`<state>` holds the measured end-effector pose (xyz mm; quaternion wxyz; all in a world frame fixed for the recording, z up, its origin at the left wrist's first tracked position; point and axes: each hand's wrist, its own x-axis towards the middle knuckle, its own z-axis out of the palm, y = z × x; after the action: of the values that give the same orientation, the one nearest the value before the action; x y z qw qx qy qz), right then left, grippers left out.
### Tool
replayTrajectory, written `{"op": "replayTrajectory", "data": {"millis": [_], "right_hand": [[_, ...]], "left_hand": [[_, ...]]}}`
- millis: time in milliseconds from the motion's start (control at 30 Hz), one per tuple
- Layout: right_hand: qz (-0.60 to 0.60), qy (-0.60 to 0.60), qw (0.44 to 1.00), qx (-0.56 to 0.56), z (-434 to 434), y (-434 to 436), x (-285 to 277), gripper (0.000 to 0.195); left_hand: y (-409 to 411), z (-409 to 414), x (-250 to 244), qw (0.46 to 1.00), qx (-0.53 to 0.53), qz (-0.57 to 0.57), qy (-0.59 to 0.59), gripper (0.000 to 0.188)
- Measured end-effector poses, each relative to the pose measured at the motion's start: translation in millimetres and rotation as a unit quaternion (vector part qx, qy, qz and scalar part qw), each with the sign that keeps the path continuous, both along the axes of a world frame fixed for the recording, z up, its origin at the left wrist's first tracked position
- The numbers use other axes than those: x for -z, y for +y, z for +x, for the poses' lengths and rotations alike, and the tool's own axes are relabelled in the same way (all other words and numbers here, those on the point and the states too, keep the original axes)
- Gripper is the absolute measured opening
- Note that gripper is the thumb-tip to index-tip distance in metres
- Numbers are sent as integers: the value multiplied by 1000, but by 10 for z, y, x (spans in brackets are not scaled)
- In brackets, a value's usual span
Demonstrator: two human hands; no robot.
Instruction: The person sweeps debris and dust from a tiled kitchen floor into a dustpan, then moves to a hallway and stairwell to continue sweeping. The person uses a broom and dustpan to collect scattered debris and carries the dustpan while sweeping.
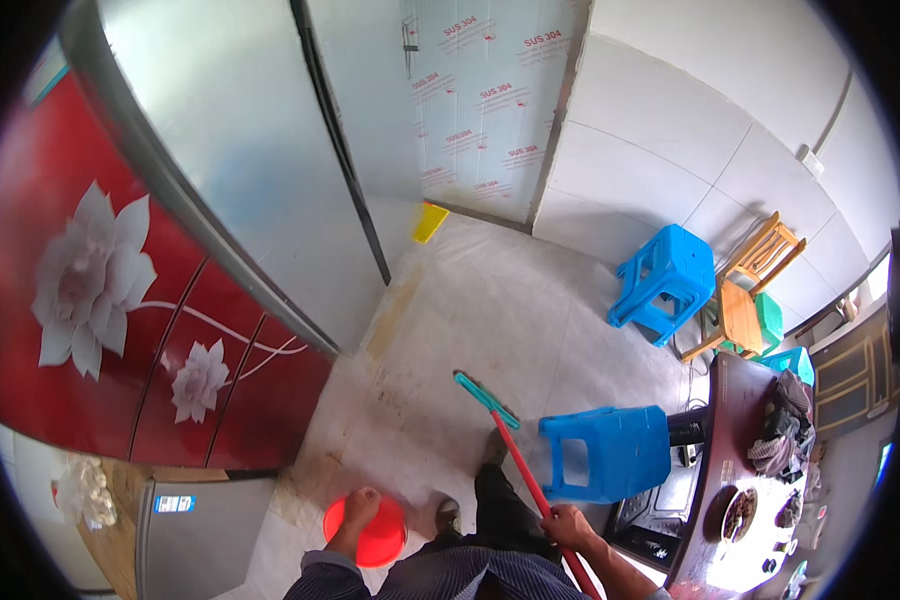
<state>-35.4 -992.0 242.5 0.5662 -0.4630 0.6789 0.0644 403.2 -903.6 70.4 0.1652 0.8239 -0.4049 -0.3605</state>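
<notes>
My right hand point(568, 527) is closed around the red handle of a floor brush point(487, 399). The brush's teal head rests on the grey tiled floor, slightly in front of my shoe. Over a red plastic bucket point(383, 534) is my left hand point(363, 504), with its fingers curled; whether it grips the bucket's rim or handle is not visible. Brownish dirt marks point(394, 401) lie on the floor left of the brush head.
Blue plastic stools point(622, 454) stand close on the right, beside a dark red table point(727, 405) holding cloths and a bowl. Farther back are more blue stools point(675, 274) and a wooden chair point(740, 319). Red floral cabinets point(247, 420) and a grey fridge point(202, 532) line the left.
</notes>
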Motion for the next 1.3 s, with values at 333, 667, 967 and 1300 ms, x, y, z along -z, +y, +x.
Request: {"op": "replayTrajectory", "data": {"millis": [333, 667, 967, 1300], "right_hand": [[-135, 26, 967, -214, -333, -1663, 544, 30], [-29, 8, 998, -54, 87, -3469, 310, 29], [-35, -27, 998, 39, 503, -5116, 291, 23], [-87, 8, 996, 0, 1036, -7424, 504, 22]], "left_hand": [[-1284, -581, -203, 997, 47, 64, 13, 40], [-2416, -484, -271, 996, 5, 78, 50, 38], [-3590, 154, 258, 988, 115, 100, -11, 36], [-6374, -152, -1072, 986, -29, -115, 115, 38]]}}
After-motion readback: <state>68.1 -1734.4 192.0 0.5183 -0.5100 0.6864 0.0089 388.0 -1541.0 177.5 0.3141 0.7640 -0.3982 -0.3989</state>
